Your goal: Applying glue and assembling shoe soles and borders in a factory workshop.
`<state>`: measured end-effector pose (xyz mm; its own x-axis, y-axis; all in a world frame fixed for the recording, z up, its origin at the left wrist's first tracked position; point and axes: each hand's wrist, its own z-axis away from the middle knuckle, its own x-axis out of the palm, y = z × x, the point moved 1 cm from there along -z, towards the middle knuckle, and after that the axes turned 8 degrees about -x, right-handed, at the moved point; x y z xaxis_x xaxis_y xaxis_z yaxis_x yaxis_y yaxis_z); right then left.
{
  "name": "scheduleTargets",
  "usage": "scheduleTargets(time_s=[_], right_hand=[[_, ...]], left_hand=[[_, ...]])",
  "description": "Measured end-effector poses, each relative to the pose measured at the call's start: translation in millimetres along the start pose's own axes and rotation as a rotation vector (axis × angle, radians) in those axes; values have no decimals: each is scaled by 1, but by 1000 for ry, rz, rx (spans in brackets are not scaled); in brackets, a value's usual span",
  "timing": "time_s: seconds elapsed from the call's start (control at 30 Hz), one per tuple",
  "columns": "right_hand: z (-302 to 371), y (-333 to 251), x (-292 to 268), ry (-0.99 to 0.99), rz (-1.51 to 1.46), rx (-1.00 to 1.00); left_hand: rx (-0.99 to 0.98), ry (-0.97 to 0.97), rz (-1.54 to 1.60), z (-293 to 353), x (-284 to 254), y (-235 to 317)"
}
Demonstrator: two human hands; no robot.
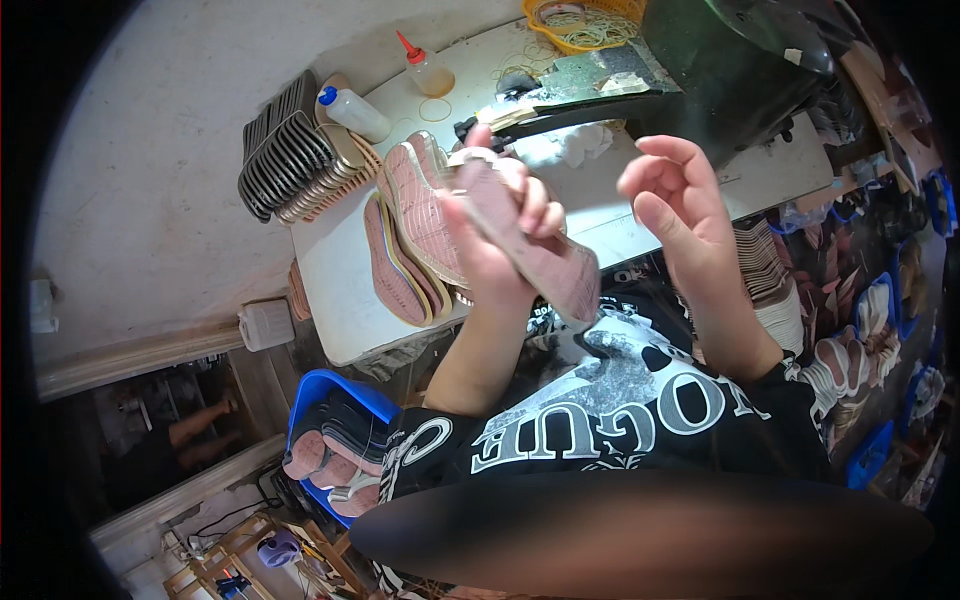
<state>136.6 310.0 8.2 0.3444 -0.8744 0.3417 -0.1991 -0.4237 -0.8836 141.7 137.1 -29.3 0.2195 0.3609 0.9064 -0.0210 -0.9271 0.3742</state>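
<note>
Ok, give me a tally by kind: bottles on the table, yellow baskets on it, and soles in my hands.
Bottles: 2, one blue-capped bottle and one red-tipped bottle
Yellow baskets: 1, the yellow basket cut off by the picture's edge
Soles in hand: 1, the pink sole in your left hand
Total: 4

Looks down from the head at close range, facing the table (592, 207) toward twelve o'clock, the shirt (620, 405) toward five.
</note>
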Motion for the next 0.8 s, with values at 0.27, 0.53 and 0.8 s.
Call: scheduleTargets(time_s=[0.27,0.53,0.8], right_hand=[[15,20,-2,-489,-158,442],[20,30,15,-297,-59,458],[-35,43,9,-402,-62,447]], left_hand=[[69,-152,469,0,17,39],[29,251,-760,0,11,50],[-502,80,-1221,5,10,97]])
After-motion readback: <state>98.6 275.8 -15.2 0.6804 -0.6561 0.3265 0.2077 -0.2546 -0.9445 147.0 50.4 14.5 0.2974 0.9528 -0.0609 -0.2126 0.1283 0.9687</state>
